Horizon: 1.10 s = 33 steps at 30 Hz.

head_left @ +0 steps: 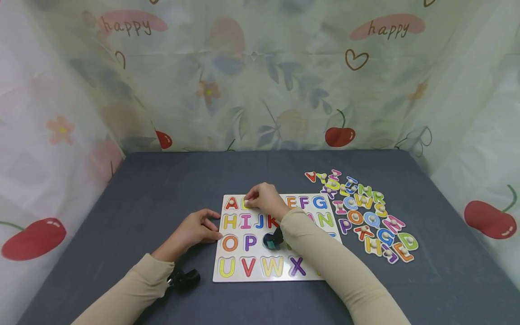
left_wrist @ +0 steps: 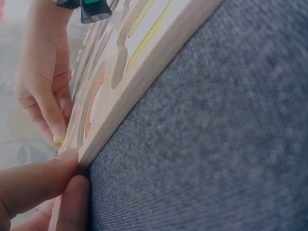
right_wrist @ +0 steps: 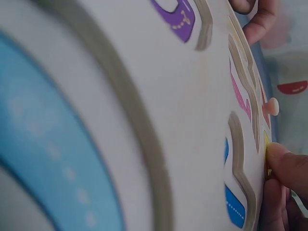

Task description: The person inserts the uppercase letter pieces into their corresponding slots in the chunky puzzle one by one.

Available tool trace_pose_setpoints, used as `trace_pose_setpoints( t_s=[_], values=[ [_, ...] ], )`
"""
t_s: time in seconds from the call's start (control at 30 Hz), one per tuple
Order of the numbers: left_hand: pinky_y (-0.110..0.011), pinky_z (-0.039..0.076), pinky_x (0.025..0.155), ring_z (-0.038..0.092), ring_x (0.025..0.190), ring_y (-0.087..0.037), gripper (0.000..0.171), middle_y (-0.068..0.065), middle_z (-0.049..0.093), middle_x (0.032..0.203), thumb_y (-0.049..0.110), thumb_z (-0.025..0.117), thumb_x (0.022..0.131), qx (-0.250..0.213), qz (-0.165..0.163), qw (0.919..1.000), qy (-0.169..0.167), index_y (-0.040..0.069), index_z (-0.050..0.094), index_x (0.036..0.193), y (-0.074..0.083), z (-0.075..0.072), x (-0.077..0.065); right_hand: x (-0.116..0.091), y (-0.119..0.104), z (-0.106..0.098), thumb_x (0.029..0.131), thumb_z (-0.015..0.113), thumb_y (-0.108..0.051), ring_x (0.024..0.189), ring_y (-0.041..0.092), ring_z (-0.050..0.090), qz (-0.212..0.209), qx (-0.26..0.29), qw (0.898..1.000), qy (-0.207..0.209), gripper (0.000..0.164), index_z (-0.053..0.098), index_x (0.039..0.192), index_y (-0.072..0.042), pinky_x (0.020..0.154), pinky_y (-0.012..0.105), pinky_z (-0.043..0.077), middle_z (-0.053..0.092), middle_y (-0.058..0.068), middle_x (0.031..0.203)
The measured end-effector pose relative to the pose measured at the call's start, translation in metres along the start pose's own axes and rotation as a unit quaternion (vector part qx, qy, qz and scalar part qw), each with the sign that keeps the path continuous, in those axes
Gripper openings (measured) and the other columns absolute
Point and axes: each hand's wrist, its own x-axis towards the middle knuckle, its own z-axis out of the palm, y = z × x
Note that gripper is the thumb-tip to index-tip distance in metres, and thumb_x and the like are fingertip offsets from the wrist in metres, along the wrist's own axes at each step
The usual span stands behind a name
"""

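Note:
A white wooden alphabet puzzle board (head_left: 260,273) lies flat, with coloured letters in rows. My right hand (head_left: 266,201) reaches over its top row and pinches a yellow letter piece (right_wrist: 266,149) between thumb and fingertips, right at the spot beside the A. The red letter A piece (head_left: 231,204) sits in the top-left corner spot, its knob (right_wrist: 273,106) standing up in the right wrist view. At the board's left edge, my left hand (head_left: 195,230) grips the rim, thumb on the edge and a finger against its side. The right forearm hides part of the lower rows.
Many loose knobbed letter pieces (head_left: 363,203) are spread right of the board, some overlapping. A dark cloth (head_left: 162,180) covers the table. Patterned curtains (head_left: 252,90) stand behind and at both sides. Each wrist bears a black camera (head_left: 273,240).

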Motion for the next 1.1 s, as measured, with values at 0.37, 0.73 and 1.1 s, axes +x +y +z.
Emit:
trace_pose_setpoints(
  t_s=[0.37,0.73,1.1],
  values=[
    [-0.029,0.053,0.061,0.060,0.066,-0.018,0.056,-0.012,0.057,0.083,0.004,0.081,0.068,0.012,-0.007,0.9999,0.006,0.006,0.054,0.117,-0.0025,0.0006,0.0023,0.0001,-0.0062,-0.0019,0.079,0.074,-0.016,0.067,0.011,0.058,0.021,0.011,1.000,-0.018,0.006,0.072,0.083,-0.012,0.060,0.022,0.046,0.065,-0.002,0.075],
    [-0.029,0.054,0.061,0.060,0.066,-0.018,0.056,-0.012,0.057,0.082,0.004,0.081,0.068,0.010,-0.004,0.9999,0.002,0.004,0.054,0.117,-0.0011,0.0000,0.0014,0.0008,-0.0039,-0.0019,0.079,0.074,-0.016,0.067,0.013,0.055,0.030,0.036,0.998,-0.031,0.008,0.069,0.083,-0.011,0.060,0.023,0.044,0.062,0.001,0.074],
    [-0.030,0.054,0.062,0.061,0.066,-0.018,0.055,-0.012,0.057,0.082,0.004,0.081,0.068,0.007,-0.003,1.0000,0.004,0.005,0.054,0.116,-0.0018,0.0002,0.0020,-0.0038,-0.0012,-0.0071,0.077,0.076,-0.019,0.071,0.014,0.055,0.019,0.067,0.997,-0.019,0.021,0.067,0.094,-0.010,0.064,0.024,0.046,0.059,0.002,0.079]
  ],
)
